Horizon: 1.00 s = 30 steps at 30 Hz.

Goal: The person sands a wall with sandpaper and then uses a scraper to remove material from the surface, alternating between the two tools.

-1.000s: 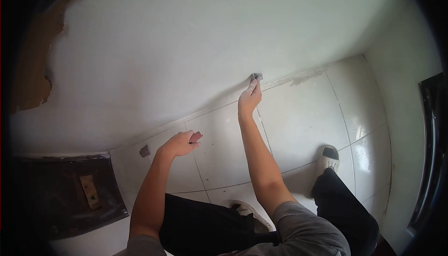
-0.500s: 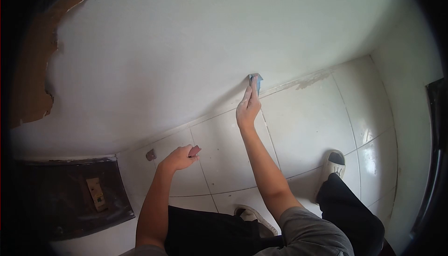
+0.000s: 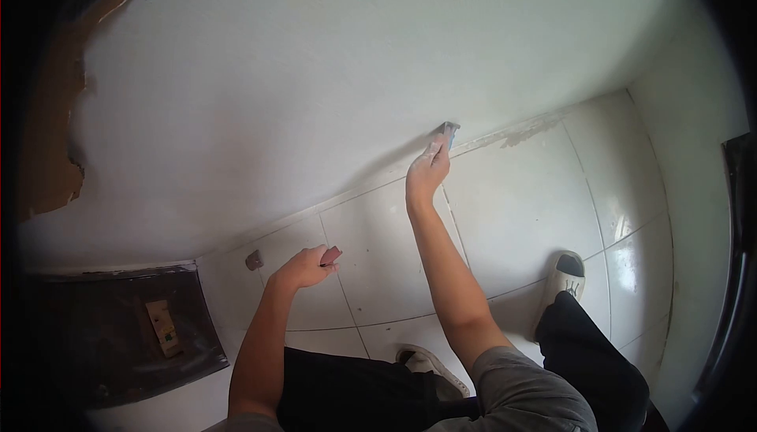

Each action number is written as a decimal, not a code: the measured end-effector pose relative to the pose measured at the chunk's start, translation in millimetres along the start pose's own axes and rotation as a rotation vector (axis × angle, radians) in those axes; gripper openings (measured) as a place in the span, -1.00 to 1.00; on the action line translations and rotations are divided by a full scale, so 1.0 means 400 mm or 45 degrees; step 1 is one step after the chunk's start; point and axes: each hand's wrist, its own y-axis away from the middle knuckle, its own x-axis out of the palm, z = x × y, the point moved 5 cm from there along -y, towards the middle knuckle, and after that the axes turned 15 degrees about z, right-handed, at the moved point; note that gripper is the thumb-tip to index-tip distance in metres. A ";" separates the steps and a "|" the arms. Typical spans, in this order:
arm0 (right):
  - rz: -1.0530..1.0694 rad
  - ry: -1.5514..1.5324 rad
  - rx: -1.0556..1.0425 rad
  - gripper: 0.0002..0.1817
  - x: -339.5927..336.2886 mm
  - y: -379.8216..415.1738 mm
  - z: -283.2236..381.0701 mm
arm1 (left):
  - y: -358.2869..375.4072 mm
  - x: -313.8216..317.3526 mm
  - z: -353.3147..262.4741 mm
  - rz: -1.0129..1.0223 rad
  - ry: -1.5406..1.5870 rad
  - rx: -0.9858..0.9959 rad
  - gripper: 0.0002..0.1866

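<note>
A thin, flat, blue-grey piece [image 3: 450, 137] is grasped in the fingers of the right hand [image 3: 426, 172], its outer end held against the smooth white wall [image 3: 315, 77], low down, just above the glossy white tiled floor [image 3: 520, 203]; the fingers are dusted with white. A flat, reddish-brown piece with straight edges [image 3: 331, 256] is gripped between the thumb and fingers of the left hand [image 3: 302, 267], which is held above the floor, apart from the wall; how firmly either piece is clenched cannot be told. A small dark reddish-brown scrap [image 3: 253, 260] is seen on the floor near the left hand; farther left, a pale tan rectangular bar [image 3: 162, 328] is borne by a dark brown, shiny panel [image 3: 95, 314]; at the upper left, a torn-edged brown sheet [image 3: 51, 136] is seen beside the wall.
</note>
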 end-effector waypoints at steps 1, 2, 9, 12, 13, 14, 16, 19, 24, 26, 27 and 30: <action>-0.045 0.052 -0.017 -0.42 0.007 0.000 -0.009 | -0.001 -0.005 -0.002 -0.003 0.005 0.008 -0.50; -0.072 0.095 -0.031 -0.42 0.010 -0.003 -0.025 | -0.005 -0.008 -0.006 -0.007 0.011 0.019 -0.50; -0.044 0.222 -0.194 -0.50 0.012 -0.020 -0.038 | -0.007 -0.030 -0.033 -0.004 -0.012 0.007 -0.51; -0.025 0.186 -0.224 -0.49 0.018 -0.011 -0.033 | -0.016 -0.026 -0.037 0.016 -0.052 -0.011 -0.51; -0.032 0.171 -0.218 -0.47 0.022 -0.010 -0.034 | -0.016 -0.023 -0.041 0.018 -0.034 -0.008 -0.51; -0.050 0.177 -0.188 -0.48 0.026 -0.012 -0.034 | -0.016 -0.027 -0.047 0.010 -0.017 -0.004 -0.52; -0.086 0.190 -0.125 -0.48 0.031 -0.008 -0.025 | -0.010 -0.032 -0.049 -0.016 0.004 0.011 -0.52; -0.160 0.051 -0.038 -0.47 0.051 -0.010 -0.013 | -0.016 -0.036 -0.048 -0.046 0.005 0.035 -0.52; -0.318 -0.425 0.264 -0.47 0.075 -0.042 -0.043 | -0.016 -0.022 -0.031 -0.036 -0.015 0.003 -0.52; -0.336 -0.390 0.231 -0.48 0.069 -0.050 -0.055 | -0.020 -0.017 -0.017 -0.040 -0.003 0.028 -0.52; -0.324 -0.265 0.123 -0.49 0.065 -0.048 -0.055 | -0.018 -0.013 -0.012 -0.043 0.003 0.040 -0.51; -0.149 0.219 -0.282 -0.51 0.055 -0.017 -0.070 | -0.013 -0.010 -0.005 -0.036 -0.021 0.021 -0.49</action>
